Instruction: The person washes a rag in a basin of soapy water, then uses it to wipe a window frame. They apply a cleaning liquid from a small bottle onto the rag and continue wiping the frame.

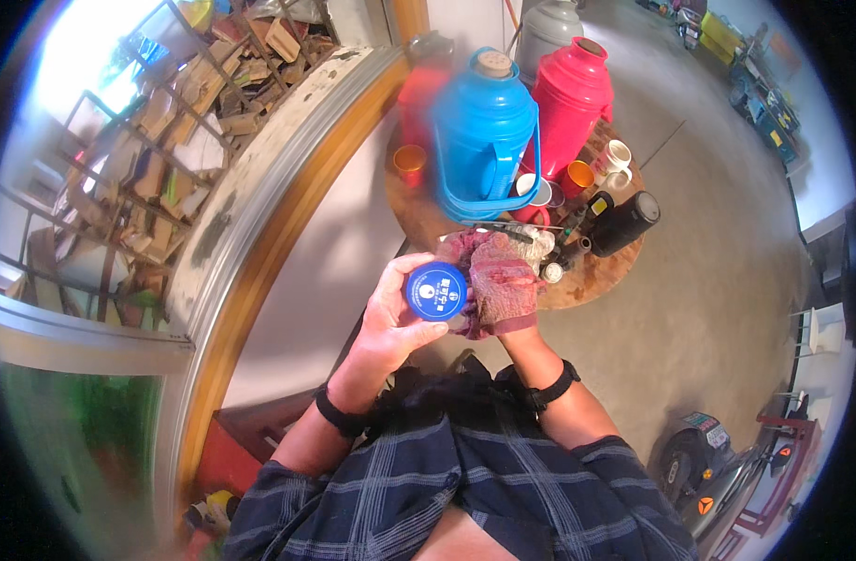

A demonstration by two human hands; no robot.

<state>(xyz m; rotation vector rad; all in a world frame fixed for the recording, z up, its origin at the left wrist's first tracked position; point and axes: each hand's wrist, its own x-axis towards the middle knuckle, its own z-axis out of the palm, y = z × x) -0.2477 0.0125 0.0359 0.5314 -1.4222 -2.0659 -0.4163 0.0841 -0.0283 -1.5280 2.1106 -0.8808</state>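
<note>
In front of my chest my left hand grips a round jar with a blue lid, its thumb and fingers curled round the edge. White printing and a small picture cover the lid, which faces up. A reddish-brown cloth is wrapped over my right hand and bunched against the jar's right side. Most of the right hand's fingers are hidden by the cloth. Both hands are at the near edge of a round wooden table.
A blue thermos and a pink thermos stand on the table with an orange cup, white cups and a black bottle. A window sill runs along the left. A scooter stands at lower right.
</note>
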